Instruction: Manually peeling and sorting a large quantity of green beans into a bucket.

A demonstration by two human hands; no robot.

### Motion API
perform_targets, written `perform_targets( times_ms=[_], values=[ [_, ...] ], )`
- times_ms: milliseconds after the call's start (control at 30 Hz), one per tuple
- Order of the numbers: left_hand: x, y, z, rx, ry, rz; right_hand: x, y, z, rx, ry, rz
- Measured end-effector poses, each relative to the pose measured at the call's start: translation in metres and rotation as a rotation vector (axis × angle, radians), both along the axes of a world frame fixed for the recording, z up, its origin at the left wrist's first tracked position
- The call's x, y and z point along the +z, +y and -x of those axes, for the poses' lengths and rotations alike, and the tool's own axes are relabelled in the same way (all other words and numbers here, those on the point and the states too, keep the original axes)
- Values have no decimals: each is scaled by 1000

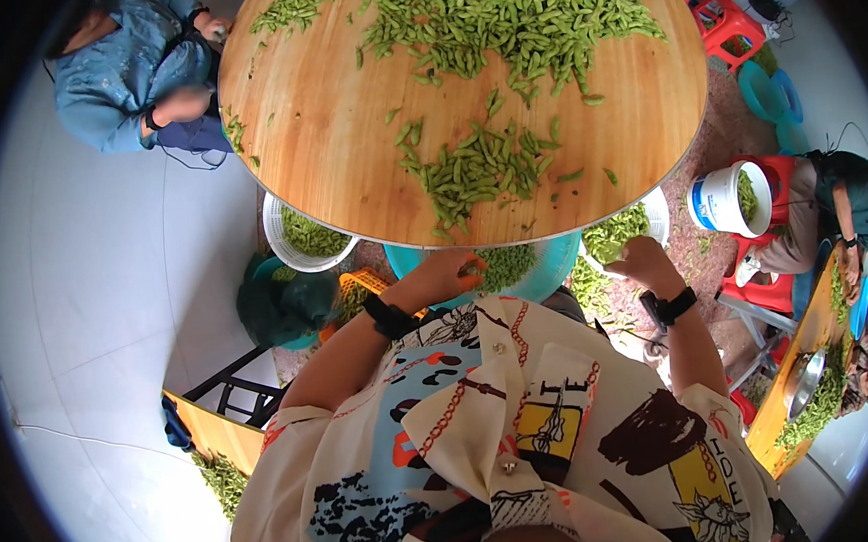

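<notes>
My left hand [441, 278] is over the teal basin [409, 261] of shelled green beans [505, 266], just below the table's near edge. Its fingers are curled together, and whatever they hold is too small to make out. My right hand [651, 266] hangs beside a white basket [658, 218] full of green pods. Its fingers are closed too, with their contents hidden. On the round wooden table [330, 159] in front of me lies a small heap of green soybean pods [473, 174]. A much larger pile of pods [529, 21] covers the far side.
A white basket of pods [273, 225] and an orange crate [366, 279] stand left of the basin. A person in blue [129, 76] sits at the far left. Rightward are a white bucket [720, 200], red stools [731, 30], and other people by a second table [771, 430].
</notes>
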State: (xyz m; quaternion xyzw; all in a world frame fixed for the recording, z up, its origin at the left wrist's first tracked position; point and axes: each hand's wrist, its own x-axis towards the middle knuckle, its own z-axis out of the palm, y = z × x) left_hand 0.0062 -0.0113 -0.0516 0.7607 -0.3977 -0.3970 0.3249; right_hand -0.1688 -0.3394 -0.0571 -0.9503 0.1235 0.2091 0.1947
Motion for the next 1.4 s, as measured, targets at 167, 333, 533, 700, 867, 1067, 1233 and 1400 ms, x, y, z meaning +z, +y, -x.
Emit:
perform_targets(
  times_ms=[167,333,533,700,867,1067,1233,1400],
  values=[
    [-16,4,-3,54,91,-164,-8,-26,1,-92,13,184],
    [-6,2,-10,71,257,-271,28,6,-86,-59,-317,-169],
    [11,6,-6,182,361,-196,-7,42,-143,37,-487,-12],
    [35,11,-8,411,710,-184,-13,42,-145,-74,-479,-119],
    [52,10,-12,470,745,32,19,52,-139,-546,-235,-911],
    [81,-5,-22,503,988,185,41,82,-127,-736,-112,-1537],
    [103,-25,-18,426,1020,243,66,110,-125,-618,-124,-1507],
    [103,-30,-17,436,1085,255,72,124,-126,-519,-183,-1495]
  ],
)
